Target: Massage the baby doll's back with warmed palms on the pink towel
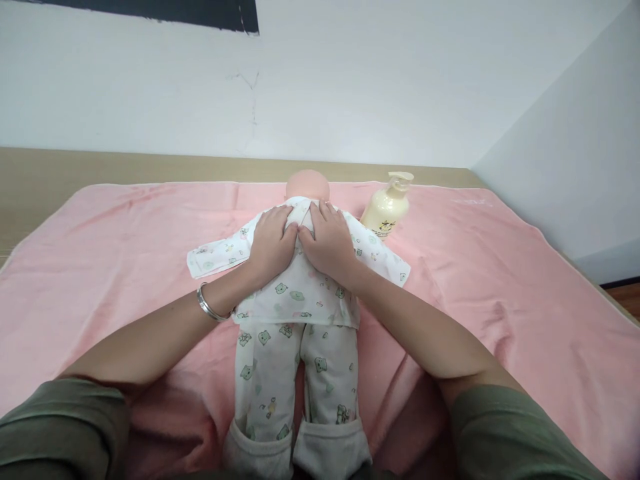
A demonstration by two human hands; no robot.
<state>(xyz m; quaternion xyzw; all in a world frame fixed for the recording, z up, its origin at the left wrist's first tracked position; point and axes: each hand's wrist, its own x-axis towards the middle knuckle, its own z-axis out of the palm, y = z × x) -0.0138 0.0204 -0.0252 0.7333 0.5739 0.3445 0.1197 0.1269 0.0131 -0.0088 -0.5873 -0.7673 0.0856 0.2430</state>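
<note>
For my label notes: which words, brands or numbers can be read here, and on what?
None can be read.
Bottle: the label's print is too small and blurred.
Doll: its clothes show only small pictures, no words seen.

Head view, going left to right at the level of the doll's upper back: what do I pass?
In order: silver bracelet → left hand → right hand → cream pump bottle.
</note>
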